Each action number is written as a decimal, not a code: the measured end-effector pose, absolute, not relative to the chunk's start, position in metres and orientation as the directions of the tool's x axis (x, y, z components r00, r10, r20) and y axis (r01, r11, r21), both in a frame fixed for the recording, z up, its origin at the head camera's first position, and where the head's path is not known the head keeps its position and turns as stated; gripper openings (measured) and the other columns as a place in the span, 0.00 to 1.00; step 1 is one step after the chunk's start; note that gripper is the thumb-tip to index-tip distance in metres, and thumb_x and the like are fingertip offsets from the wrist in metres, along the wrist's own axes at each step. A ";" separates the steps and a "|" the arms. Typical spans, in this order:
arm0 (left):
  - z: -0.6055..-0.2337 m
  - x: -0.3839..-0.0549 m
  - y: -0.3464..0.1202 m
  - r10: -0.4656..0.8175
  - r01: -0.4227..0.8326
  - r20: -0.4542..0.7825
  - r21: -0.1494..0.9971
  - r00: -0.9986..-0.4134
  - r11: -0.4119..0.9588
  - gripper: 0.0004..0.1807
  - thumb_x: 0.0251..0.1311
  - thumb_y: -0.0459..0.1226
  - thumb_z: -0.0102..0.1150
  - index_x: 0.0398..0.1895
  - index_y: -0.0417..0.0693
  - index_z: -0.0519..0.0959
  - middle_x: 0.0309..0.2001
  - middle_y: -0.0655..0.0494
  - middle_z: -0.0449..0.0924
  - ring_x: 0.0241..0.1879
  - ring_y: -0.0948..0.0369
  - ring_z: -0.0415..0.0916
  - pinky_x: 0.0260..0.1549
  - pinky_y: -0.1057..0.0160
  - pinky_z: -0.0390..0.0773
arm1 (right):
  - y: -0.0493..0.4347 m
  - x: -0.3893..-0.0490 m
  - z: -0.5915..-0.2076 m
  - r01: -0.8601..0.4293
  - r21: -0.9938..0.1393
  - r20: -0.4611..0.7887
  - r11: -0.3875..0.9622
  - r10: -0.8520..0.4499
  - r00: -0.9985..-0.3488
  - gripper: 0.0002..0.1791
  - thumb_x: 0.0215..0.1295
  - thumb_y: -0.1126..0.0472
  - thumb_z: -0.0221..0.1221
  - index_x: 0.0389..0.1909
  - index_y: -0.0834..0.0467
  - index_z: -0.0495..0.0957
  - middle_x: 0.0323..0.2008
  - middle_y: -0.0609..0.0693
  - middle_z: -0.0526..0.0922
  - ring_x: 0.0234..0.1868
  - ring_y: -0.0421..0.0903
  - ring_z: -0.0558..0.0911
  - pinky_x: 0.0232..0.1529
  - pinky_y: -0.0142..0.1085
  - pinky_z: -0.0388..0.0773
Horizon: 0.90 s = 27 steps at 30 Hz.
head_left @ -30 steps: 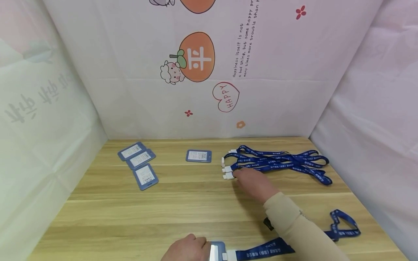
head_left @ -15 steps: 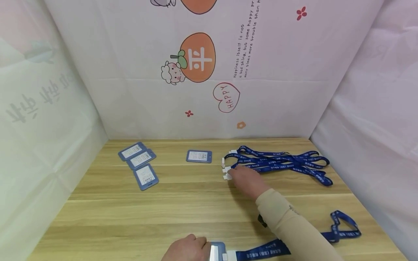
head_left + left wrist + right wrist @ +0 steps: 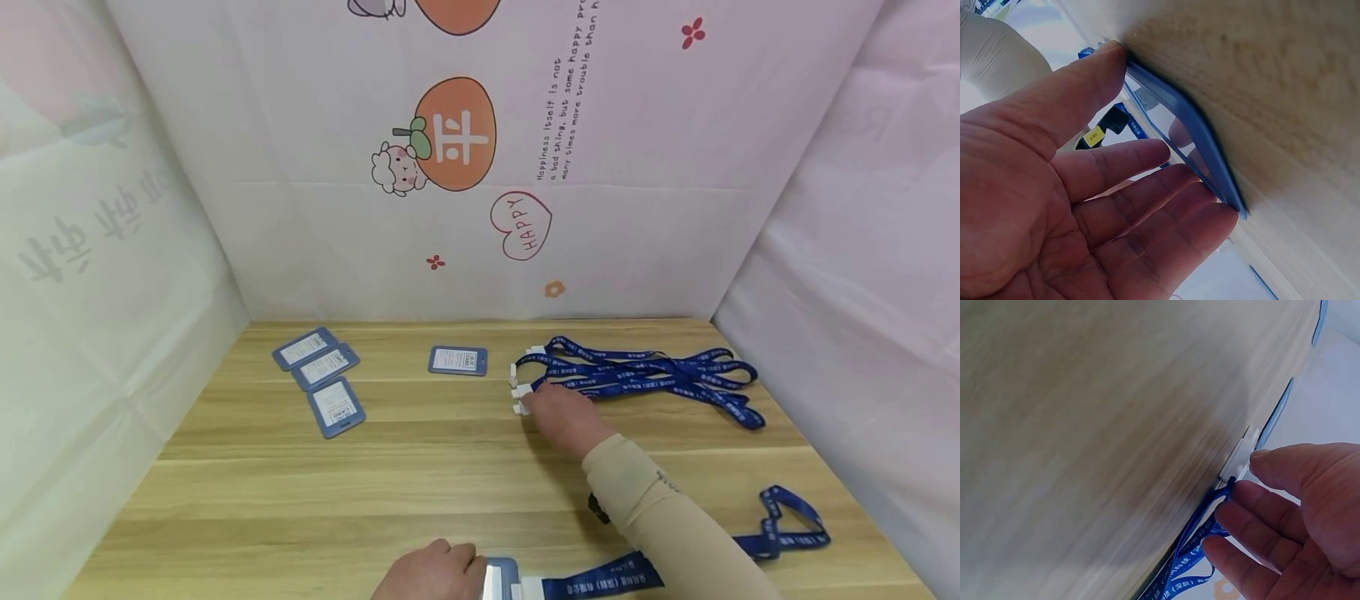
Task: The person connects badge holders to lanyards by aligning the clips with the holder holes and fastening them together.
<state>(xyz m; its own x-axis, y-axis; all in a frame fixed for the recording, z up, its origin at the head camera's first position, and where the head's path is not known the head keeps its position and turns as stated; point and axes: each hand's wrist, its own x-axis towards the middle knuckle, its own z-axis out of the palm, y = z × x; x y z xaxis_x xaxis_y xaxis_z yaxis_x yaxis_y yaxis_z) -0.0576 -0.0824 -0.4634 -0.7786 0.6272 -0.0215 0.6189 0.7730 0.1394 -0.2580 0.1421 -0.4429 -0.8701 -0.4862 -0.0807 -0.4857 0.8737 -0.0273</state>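
Left-hand fingers (image 3: 1110, 164) are clamping a badge holder (image 3: 1192, 119); right-hand fingers (image 3: 1257, 532), grip unclear, are apparently selecting a lanyard clip (image 3: 1237, 460), needing firm pinching.

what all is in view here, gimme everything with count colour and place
loose card holders: 3, blue, back left
lone card holder: 1, blue, back middle
attached card holder: 1, blue, front middle
attached lanyard: 1, blue, front right
lanyard pile: several, exact count unclear, blue with white clips, back right
table: 1, wood-grain, below
printed backdrop: 1, whitish, behind the table
black object: 1, black, right of centre, partly hidden
sleeve: 1, beige, right arm
left hand: 1, bare, on the attached card holder
right hand: 1, bare, at the pile's clips
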 end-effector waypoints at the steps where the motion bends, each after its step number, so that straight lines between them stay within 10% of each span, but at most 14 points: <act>1: -0.463 -0.058 -0.082 0.626 0.617 -0.025 0.145 -0.779 0.774 0.28 0.58 0.65 0.66 0.44 0.51 0.86 0.36 0.64 0.83 0.29 0.71 0.73 0.23 0.75 0.72 | 0.142 -0.258 -0.444 -0.485 -0.024 -0.078 0.874 -0.485 -0.871 0.11 0.76 0.68 0.56 0.52 0.59 0.84 0.42 0.55 0.87 0.47 0.54 0.85 0.48 0.49 0.86; 27: -0.462 -0.057 -0.084 0.640 0.631 -0.006 0.164 -0.768 0.758 0.31 0.60 0.66 0.64 0.44 0.49 0.87 0.35 0.64 0.84 0.29 0.72 0.72 0.23 0.76 0.71 | 0.138 -0.255 -0.446 -0.474 0.039 -0.011 0.880 -0.473 -0.881 0.03 0.73 0.66 0.62 0.42 0.59 0.84 0.33 0.53 0.84 0.34 0.48 0.82 0.33 0.43 0.86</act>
